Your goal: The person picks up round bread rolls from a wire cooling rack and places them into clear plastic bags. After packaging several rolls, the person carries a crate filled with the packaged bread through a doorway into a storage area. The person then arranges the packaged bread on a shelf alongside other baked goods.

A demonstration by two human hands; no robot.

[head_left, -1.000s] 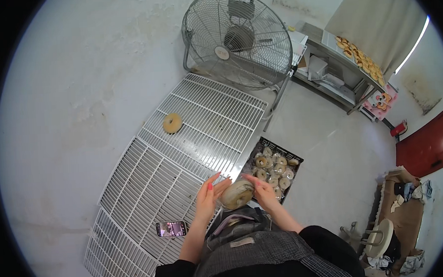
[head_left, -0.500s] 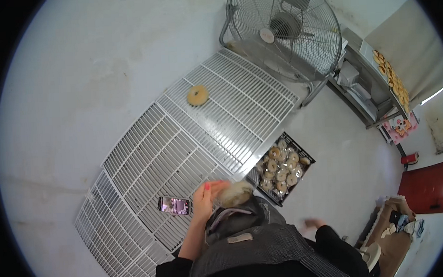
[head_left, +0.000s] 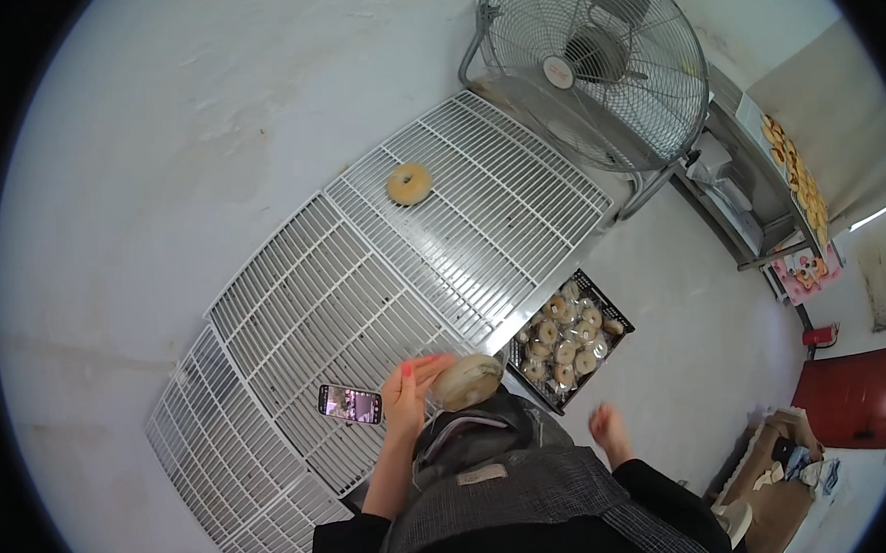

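Black sleeves (head_left: 665, 500), both arms. Dark grey fine-checked cloth apron (head_left: 535, 497), matching wide strap (head_left: 657, 541) at right, small pale beige rectangular patch (head_left: 481, 475), lilac-pink curved edging (head_left: 461, 433) at front. Left hand (head_left: 406, 407): bright coral-pink nail polish (head_left: 406, 370).

We've got a blotchy white wall (head_left: 138, 192) on the left, pale grey floor (head_left: 691, 334) right. Far right: metal shelving (head_left: 775, 204), beige curtain (head_left: 834, 86), bright light strip (head_left: 885, 208) along its edge. Dark red door-like panel (head_left: 860, 395) at right; pale round seat (head_left: 735, 522) near right, partly hidden.
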